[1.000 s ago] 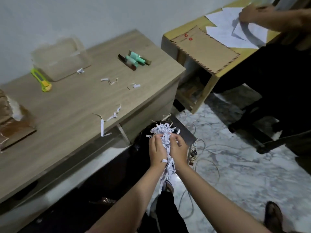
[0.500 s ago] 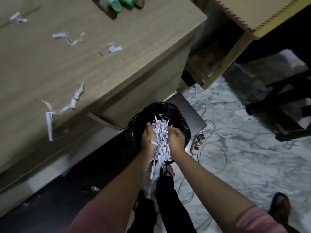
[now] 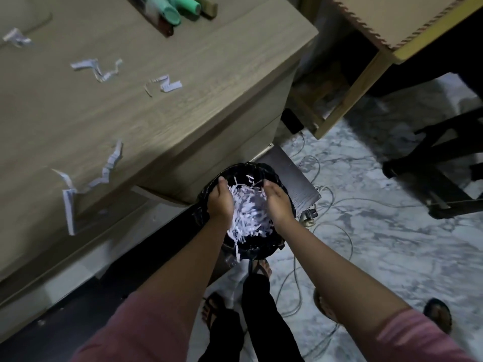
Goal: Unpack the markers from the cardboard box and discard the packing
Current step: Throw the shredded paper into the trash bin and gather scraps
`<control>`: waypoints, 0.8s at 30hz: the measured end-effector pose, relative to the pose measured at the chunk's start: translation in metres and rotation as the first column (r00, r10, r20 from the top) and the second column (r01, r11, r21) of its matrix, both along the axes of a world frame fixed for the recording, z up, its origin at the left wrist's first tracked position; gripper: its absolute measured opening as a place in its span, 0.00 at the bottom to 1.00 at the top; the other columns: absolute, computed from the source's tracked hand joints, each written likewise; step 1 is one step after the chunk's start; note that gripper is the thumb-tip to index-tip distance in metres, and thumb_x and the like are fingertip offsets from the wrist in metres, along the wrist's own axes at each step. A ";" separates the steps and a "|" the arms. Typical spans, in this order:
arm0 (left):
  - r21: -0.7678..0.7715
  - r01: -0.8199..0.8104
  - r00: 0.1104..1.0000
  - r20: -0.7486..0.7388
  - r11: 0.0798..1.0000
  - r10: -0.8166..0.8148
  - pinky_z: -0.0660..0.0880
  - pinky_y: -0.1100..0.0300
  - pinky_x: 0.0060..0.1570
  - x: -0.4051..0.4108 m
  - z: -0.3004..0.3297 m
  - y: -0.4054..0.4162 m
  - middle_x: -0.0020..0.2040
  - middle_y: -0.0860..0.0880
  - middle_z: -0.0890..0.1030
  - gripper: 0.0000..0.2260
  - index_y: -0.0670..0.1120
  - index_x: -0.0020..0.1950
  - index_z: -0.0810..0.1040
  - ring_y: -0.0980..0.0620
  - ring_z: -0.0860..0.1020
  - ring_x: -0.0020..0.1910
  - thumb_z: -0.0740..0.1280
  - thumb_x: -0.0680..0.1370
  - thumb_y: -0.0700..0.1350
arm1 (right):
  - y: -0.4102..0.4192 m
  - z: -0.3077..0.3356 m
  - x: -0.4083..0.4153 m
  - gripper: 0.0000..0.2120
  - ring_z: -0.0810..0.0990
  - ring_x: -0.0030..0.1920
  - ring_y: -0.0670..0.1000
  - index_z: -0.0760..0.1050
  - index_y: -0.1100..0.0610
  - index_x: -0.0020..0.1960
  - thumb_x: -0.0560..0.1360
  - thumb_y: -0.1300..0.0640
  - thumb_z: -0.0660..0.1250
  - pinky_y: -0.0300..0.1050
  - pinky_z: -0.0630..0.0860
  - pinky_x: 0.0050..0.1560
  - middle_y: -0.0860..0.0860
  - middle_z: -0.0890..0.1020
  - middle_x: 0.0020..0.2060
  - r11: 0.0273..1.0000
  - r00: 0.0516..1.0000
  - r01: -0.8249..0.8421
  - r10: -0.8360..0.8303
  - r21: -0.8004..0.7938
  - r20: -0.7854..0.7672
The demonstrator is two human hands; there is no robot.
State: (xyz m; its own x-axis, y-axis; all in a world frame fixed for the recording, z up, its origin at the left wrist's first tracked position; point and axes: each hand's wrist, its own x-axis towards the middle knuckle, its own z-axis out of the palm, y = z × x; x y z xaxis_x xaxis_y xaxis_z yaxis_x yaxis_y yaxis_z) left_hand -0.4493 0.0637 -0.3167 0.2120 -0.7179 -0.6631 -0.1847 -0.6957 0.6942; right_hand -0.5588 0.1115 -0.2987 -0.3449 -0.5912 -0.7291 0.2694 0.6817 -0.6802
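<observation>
White shredded paper packing (image 3: pixel 251 214) lies loose in the mouth of a black-lined waste bin (image 3: pixel 261 253) on the floor beside the desk. My left hand (image 3: pixel 220 202) and my right hand (image 3: pixel 278 202) are over the bin on either side of the shreds, palms facing each other and fingers spread, no longer pressing the paper. One strip hangs over the bin's near rim. Green markers (image 3: pixel 172 10) lie on the wooden desk (image 3: pixel 209 82) at the top edge. The cardboard box is out of view.
Several stray paper strips (image 3: pixel 104 176) lie on the desk, one hanging off its front edge. A yellow table (image 3: pixel 407 45) stands at the top right. Cables (image 3: pixel 337 218) and a power strip trail over the marble floor; my sandalled feet are below the bin.
My hands lowered the paper bundle into the bin and then spread apart, letting the shreds fall loose between them. The view tilted down, away from the desk top.
</observation>
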 end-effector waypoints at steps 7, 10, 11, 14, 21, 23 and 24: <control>-0.043 0.079 0.992 0.098 0.996 -0.074 0.69 0.54 0.61 0.014 0.006 0.034 0.60 0.39 0.79 0.20 0.38 0.59 0.78 0.42 0.75 0.62 0.54 0.82 0.50 | 0.035 -0.014 0.019 0.11 0.73 0.45 0.50 0.78 0.58 0.56 0.75 0.63 0.63 0.37 0.67 0.44 0.57 0.77 0.53 0.928 0.765 -0.371 0.318 0.020 -0.561; 0.034 0.089 0.993 0.077 0.995 -0.092 0.69 0.54 0.59 0.022 0.002 0.051 0.59 0.41 0.79 0.21 0.38 0.58 0.78 0.43 0.74 0.62 0.52 0.82 0.51 | 0.045 -0.023 0.031 0.15 0.76 0.40 0.50 0.76 0.61 0.59 0.74 0.65 0.61 0.37 0.69 0.38 0.54 0.80 0.43 0.877 0.787 -0.471 0.466 0.094 -0.406; 0.052 0.084 0.994 0.070 0.995 -0.088 0.68 0.53 0.61 0.025 0.000 0.055 0.62 0.42 0.78 0.22 0.39 0.61 0.77 0.43 0.73 0.63 0.52 0.82 0.52 | 0.046 -0.025 0.034 0.16 0.76 0.42 0.49 0.75 0.60 0.61 0.75 0.65 0.59 0.37 0.69 0.39 0.52 0.79 0.43 0.866 0.790 -0.485 0.493 0.119 -0.365; 0.048 0.106 0.991 0.075 0.993 -0.110 0.67 0.57 0.54 0.030 0.007 0.059 0.53 0.48 0.80 0.19 0.40 0.56 0.78 0.45 0.74 0.56 0.52 0.82 0.50 | 0.049 -0.023 0.038 0.18 0.75 0.47 0.49 0.72 0.60 0.65 0.77 0.64 0.58 0.33 0.67 0.44 0.54 0.80 0.50 0.881 0.817 -0.457 0.469 0.120 -0.335; -0.273 0.066 0.995 0.093 0.960 -0.042 0.74 0.62 0.43 0.036 0.083 0.070 0.42 0.49 0.80 0.07 0.45 0.48 0.78 0.48 0.78 0.45 0.62 0.79 0.45 | 0.036 0.046 0.041 0.13 0.77 0.53 0.50 0.75 0.59 0.60 0.77 0.62 0.61 0.31 0.69 0.51 0.55 0.78 0.55 0.891 0.778 -0.398 0.200 -0.220 -0.596; -0.455 0.051 0.992 0.128 0.889 0.009 0.77 0.54 0.51 0.044 0.115 0.076 0.46 0.48 0.80 0.08 0.47 0.49 0.79 0.49 0.79 0.47 0.63 0.76 0.50 | 0.027 0.087 0.044 0.12 0.76 0.52 0.49 0.77 0.60 0.57 0.76 0.61 0.61 0.30 0.70 0.53 0.55 0.78 0.52 0.831 0.733 -0.421 0.075 -0.364 -0.676; -0.562 0.062 0.987 0.158 0.825 0.033 0.77 0.55 0.51 0.050 0.134 0.078 0.46 0.49 0.80 0.10 0.47 0.47 0.79 0.50 0.79 0.47 0.62 0.75 0.51 | 0.022 0.107 0.046 0.12 0.76 0.51 0.51 0.77 0.60 0.56 0.76 0.60 0.61 0.35 0.72 0.54 0.55 0.78 0.50 0.786 0.709 -0.446 0.018 -0.428 -0.705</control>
State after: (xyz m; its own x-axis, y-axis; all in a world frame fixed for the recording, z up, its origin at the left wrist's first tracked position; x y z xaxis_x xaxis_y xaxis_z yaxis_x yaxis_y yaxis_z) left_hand -0.3991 0.1417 -0.1824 0.2630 -0.9594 -0.1019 -0.3288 -0.1884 0.9254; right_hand -0.5129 0.1334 -0.1915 -0.3799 -0.9212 0.0842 -0.4849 0.1208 -0.8662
